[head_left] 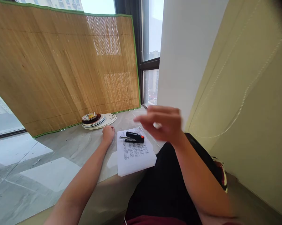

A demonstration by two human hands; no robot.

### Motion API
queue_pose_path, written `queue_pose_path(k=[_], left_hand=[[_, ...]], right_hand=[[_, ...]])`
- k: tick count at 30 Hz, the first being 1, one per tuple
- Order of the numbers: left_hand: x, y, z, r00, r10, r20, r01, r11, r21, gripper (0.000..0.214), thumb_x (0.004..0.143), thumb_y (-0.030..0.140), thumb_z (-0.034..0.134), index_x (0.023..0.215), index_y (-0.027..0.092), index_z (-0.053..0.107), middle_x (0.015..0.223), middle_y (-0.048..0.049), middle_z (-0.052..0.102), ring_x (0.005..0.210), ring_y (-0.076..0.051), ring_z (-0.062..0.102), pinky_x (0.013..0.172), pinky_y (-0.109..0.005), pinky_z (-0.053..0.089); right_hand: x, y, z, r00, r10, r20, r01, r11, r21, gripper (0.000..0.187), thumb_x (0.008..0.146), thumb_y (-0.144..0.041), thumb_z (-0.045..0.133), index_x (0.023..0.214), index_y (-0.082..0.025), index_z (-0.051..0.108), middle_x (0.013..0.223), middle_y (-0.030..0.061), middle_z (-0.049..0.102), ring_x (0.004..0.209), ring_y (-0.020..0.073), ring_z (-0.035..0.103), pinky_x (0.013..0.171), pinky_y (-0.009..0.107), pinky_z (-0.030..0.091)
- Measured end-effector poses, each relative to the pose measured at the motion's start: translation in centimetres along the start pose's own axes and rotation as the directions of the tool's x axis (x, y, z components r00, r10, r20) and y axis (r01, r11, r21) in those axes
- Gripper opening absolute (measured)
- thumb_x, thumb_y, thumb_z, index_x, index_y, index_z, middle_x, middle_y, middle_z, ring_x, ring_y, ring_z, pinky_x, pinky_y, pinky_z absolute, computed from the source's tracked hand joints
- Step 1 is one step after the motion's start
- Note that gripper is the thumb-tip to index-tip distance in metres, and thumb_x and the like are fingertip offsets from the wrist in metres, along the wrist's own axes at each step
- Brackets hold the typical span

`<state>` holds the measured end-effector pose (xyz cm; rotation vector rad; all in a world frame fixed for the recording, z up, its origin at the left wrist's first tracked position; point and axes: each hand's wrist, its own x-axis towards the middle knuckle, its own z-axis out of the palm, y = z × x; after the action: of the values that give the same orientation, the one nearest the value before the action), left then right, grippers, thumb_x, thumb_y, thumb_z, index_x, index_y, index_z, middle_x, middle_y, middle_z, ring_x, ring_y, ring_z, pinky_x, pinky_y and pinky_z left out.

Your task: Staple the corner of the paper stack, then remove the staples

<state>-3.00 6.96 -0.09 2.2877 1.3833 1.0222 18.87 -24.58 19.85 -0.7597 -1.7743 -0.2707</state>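
A black stapler (134, 137) with an orange-red mark at its right end lies on a stack of printed paper (131, 162); its jaws point left and stand apart. My left hand (108, 134) rests on the sill just left of the paper, fingers curled, with nothing visible in it. Raised above and to the right of the stapler, my right hand (163, 123) is blurred by motion. Its fingers are bent and point left, with a gap showing between them and no object visible. It does not touch the stapler.
Stacked plates (96, 121) stand beyond my left hand, near a bamboo blind (61, 68). The grey marble sill (68, 150) ends at a front edge by my dark-clothed legs (159, 187). A white wall (183, 56) and a hanging bead chain (243, 103) are at the right.
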Motion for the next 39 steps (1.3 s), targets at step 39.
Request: queue_pose_path(k=[39], left_hand=[[-1.9, 4.5, 1.6, 0.941, 0.282, 0.189, -0.031, 0.626, -0.779, 0.037, 0.071, 0.044, 0.096, 0.096, 0.019, 0.085, 0.090, -0.0083, 0.079, 0.083, -0.022, 0.072, 0.077, -0.035, 0.055]], right_hand=[[-6.7, 12.8, 11.4, 0.511, 0.756, 0.409, -0.490, 0.647, -0.584, 0.031, 0.086, -0.039, 0.073, 0.107, -0.017, 0.079, 0.105, 0.0133, 0.079, 0.097, 0.0267, 0.074, 0.072, 0.027, 0.048]])
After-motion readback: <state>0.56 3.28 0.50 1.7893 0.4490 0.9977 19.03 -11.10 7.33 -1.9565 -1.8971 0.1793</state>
